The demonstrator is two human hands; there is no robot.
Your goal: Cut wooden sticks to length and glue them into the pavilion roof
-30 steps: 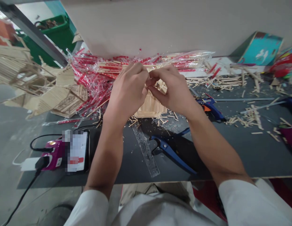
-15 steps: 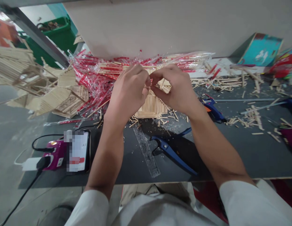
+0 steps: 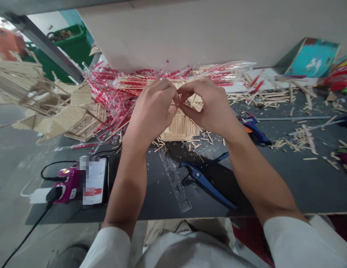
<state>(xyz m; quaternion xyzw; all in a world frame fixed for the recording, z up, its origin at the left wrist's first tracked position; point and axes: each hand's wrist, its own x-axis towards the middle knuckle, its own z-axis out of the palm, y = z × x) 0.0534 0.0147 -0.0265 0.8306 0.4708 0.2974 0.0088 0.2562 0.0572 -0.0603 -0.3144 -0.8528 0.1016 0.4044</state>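
Note:
Both hands meet above a small panel of wooden sticks (image 3: 180, 128) on the dark table (image 3: 274, 186). My left hand (image 3: 158, 109) has its thumb and fingers pinched on a thin wooden stick (image 3: 175, 104). Facing it, my right hand (image 3: 208, 104) is closed in a pinch near the stick's right end, its fingertips nearly touching the left ones. What the right fingertips grip is too small to make out. Part of the stick panel is hidden beneath the hands.
Blue cutters (image 3: 207, 184) and a clear ruler (image 3: 174, 178) lie in front. A phone (image 3: 95, 180) and purple power adapter (image 3: 68, 184) are left. Red wrappers (image 3: 112, 85) pile behind; a blue glue gun (image 3: 257, 130) and stick scraps (image 3: 302, 137) lie right.
The camera view has shifted slightly. Both hands stay over the panel, and their fingertips have moved only a little.

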